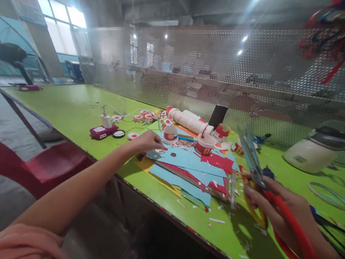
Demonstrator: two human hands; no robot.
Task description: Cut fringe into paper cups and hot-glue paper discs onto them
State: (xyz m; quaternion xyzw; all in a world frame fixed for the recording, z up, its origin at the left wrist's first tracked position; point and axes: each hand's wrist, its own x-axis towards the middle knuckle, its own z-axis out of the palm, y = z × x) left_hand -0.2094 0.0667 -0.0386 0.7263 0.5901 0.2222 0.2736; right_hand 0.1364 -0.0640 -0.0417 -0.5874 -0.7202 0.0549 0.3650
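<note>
My right hand (pixel 287 209) grips scissors (pixel 298 235) with red and yellow handles. Their blades point up and slightly left, a little apart, above the table's right side. My left hand (pixel 150 141) is at the near left edge of the paper pile, its fingertips pinched together low over a small red and white piece (pixel 160 150). Whether anything is in the pinch cannot be made out. Light blue paper sheets (pixel 184 161) lie between my hands, with red paper (pixel 218 161) and yellow strips. Red and white paper cups (pixel 206 145) stand just behind, one holding a red stick.
Stacked paper cups (pixel 191 121) lie on their side at the back. A magenta power strip (pixel 103 131) with a white plug is left. A kettle (pixel 311 149) and a ring (pixel 328 196) are right. Paper scraps litter the green table (pixel 80 104); a red chair (pixel 56 161) stands left.
</note>
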